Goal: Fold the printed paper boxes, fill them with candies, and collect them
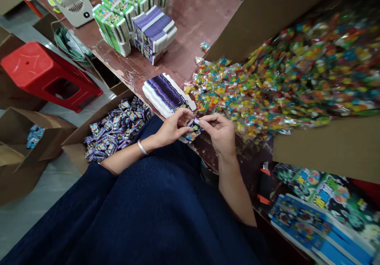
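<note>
A small purple candy box with a colourful print is held between my two hands at the table's front edge. My left hand, with a bangle on the wrist, grips its left side between thumb and fingers. My right hand pinches its upper right end, at a pale flap. Just beyond my hands lies a fanned row of flat purple cartons with white edges. To the right spreads a large heap of clear-wrapped colourful candies, partly inside a tipped cardboard box.
Banded purple cartons and green cartons stand at the back, near a white fan. Filled packs lie in a carton below left, by a red stool. A box cutter and printed sheets lie right.
</note>
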A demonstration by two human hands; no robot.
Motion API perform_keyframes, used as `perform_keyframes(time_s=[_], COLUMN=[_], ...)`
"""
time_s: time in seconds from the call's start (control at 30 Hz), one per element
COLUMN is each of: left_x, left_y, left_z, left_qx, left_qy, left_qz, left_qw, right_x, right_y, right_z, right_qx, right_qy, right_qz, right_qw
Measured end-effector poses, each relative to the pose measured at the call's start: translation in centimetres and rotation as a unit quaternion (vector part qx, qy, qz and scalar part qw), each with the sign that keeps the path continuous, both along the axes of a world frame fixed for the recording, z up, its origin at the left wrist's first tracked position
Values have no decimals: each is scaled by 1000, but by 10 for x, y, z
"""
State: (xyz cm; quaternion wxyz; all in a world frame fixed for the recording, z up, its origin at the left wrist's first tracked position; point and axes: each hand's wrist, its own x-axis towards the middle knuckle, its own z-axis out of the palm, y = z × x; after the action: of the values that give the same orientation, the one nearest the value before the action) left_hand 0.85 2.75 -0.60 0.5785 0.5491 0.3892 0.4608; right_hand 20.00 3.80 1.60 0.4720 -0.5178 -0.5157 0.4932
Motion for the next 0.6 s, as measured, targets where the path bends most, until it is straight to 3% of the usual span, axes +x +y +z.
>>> perform_keyframes(time_s=[0.17,0.37,0.5,0.6], left_x=[-1,-2,0,2], left_y=[-2,-3,-4,-3], left_z=[1,4,6,6], left_qx=[-6,-18,-66,-94], left_qy=[21,-4,4,5], left_qz=[-33,-45,-52,-73], left_qw=[999,999,996,993], right_x=[7,1,-6,9], right_y=[9,-7,-21,-22], right_z=[2,0,-7,-11], right_qx=[-6,85,84,63], right_qy=[-16,-44,-60,-81], right_qz=[13,10,-12,0], right_qw=[1000,995,995,995])
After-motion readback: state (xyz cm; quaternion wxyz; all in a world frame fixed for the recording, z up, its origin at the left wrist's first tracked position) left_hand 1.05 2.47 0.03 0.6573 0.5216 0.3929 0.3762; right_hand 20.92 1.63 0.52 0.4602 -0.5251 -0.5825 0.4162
